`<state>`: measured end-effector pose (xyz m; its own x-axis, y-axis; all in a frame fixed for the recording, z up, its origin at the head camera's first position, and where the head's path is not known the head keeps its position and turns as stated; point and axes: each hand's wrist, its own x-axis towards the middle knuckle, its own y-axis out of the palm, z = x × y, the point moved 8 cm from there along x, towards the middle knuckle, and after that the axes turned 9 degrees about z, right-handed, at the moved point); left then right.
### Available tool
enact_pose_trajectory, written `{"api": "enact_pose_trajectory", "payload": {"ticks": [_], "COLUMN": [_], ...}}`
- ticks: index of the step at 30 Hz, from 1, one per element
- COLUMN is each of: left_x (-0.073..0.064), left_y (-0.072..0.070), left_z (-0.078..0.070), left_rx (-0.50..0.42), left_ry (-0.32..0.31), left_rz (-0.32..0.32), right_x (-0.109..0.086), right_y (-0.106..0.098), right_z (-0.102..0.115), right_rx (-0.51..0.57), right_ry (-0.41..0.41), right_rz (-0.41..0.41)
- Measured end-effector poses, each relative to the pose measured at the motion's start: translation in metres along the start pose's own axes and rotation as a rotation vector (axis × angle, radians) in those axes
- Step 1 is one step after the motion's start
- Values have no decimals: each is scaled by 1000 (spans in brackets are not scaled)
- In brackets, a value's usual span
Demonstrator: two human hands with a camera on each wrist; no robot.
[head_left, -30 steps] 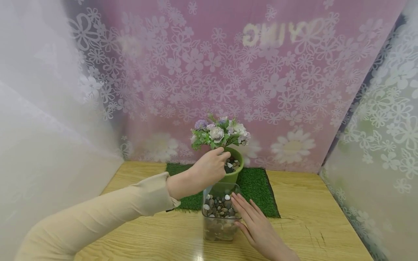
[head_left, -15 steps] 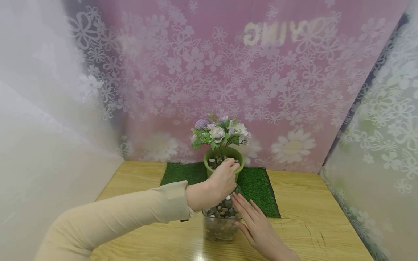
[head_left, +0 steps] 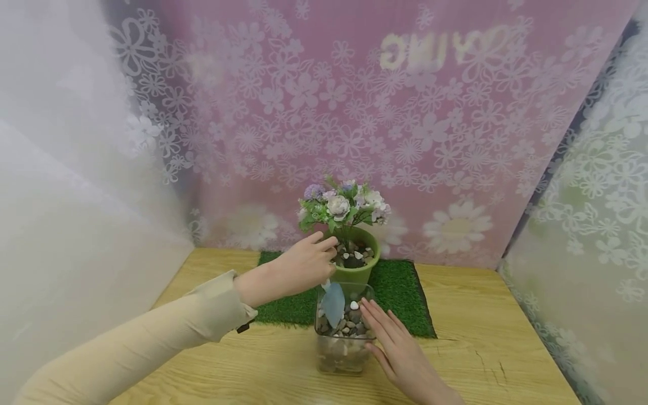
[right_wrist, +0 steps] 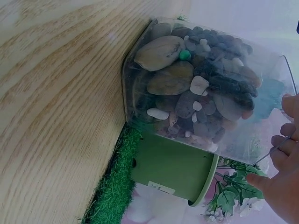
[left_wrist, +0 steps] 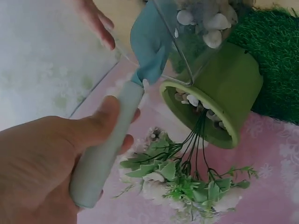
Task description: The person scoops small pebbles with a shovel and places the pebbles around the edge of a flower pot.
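My left hand grips the pale handle of a small trowel, thumb along the handle. The trowel's blue-grey blade points down into a clear plastic container, over the pebbles in it. My right hand rests with extended fingers against the container's right side, fingertips at the rim. Right behind the container stands a green flowerpot with pebbles inside. White and purple flowers on thin green stems rise from the pot.
A green turf mat lies under the pot on the wood-grain table. A pink floral curtain hangs close behind the pot. Pale sheets enclose the left and right sides.
My left hand was over the pot, came forward across its front rim, and has now shifted left with the trowel blade over the container's pebbles. My right hand has stayed put.
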<state>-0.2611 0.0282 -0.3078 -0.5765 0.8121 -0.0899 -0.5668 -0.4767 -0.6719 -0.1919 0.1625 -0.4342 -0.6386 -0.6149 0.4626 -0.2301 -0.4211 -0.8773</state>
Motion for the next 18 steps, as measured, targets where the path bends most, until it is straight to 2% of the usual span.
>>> {"api": "enact_pose_trajectory", "payload": {"ticks": [3, 8, 15, 18], "left_x": [-3, 0, 1, -2], "left_y": [0, 2, 13, 22], "left_z": [2, -7, -19, -13], "left_rx": [4, 33, 65, -3], "left_ry": [-30, -28, 27, 35], "left_rz": [-14, -29, -171, -210], "right_x": [0, 0, 0, 0], "right_y": [1, 2, 3, 2], "right_z": [0, -1, 0, -1], "right_rx": [-1, 6, 25, 35], "right_ry": [-4, 1, 1, -1], "right_rz": [-6, 0, -6, -16]}}
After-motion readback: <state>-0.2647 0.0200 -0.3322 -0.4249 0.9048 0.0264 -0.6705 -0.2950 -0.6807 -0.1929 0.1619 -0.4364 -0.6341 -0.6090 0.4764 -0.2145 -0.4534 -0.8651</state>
